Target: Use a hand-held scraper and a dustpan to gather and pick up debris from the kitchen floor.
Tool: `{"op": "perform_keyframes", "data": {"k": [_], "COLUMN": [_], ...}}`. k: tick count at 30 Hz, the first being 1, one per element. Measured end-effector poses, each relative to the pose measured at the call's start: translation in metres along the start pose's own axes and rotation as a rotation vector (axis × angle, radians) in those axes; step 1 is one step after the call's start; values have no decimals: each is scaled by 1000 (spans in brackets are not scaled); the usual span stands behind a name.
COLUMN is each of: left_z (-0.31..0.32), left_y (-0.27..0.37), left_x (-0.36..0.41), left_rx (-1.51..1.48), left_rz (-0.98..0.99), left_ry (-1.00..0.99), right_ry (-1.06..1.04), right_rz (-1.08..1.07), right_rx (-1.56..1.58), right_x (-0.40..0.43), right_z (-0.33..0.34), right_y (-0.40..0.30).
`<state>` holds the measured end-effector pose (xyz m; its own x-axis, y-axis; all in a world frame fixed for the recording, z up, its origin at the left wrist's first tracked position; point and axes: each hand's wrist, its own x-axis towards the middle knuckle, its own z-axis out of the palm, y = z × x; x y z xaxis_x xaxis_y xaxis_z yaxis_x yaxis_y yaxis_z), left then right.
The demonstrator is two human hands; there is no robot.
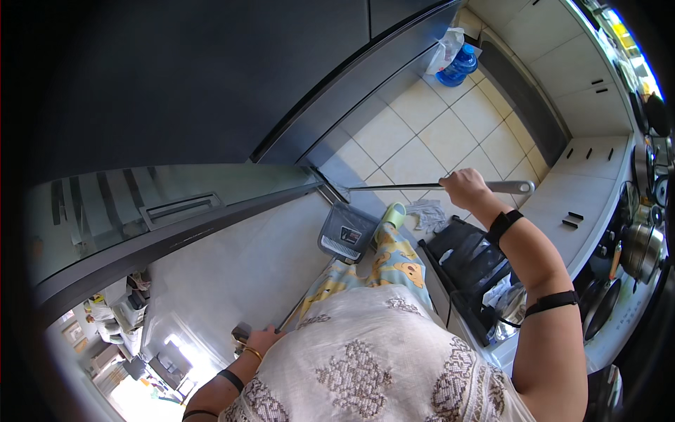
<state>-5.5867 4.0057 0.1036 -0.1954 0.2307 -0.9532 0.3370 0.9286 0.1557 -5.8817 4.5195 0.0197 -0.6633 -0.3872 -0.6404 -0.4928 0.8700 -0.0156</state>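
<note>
My right hand (466,185) is closed round the upper end of a broom (395,187) with a long metal handle and a grey grip. The broom's head lies low by the bottom of the sliding glass door, its bristles hard to make out. At my left side, my left hand (262,339) holds the handle of a grey long-handled dustpan (348,230). The dustpan's pan rests on the floor in front of my feet, beside a green slipper (394,214), with its toothed comb towards me. A label with writing is stuck inside it.
A dark fridge or cabinet (211,79) stands ahead, next to the sliding glass door (174,205). Blue plastic bottles (457,66) and a white bag (447,50) stand on the tiles. A grey cloth (428,213) lies near an open black trash bag or bin (464,253). Pots (640,253) sit on the right counter.
</note>
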Motion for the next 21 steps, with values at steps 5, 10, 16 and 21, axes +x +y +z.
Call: {"op": "perform_keyframes", "data": {"k": [5, 10, 16, 21], "left_z": [6, -34, 0, -38], "left_y": [-3, 6, -15, -5], "left_x": [5, -7, 0, -10], "left_rx": [-72, -280, -491, -365], "left_rz": [-17, -127, -45, -57], "left_ry": [5, -85, 93, 119], "right_ry": [-32, -155, -120, -133], "right_rz": [87, 230, 209, 169], "right_rx": [16, 51, 38, 35], "right_x": [-5, -57, -98, -53], "right_z": [12, 32, 17, 44], "right_y": [12, 46, 41, -8]}}
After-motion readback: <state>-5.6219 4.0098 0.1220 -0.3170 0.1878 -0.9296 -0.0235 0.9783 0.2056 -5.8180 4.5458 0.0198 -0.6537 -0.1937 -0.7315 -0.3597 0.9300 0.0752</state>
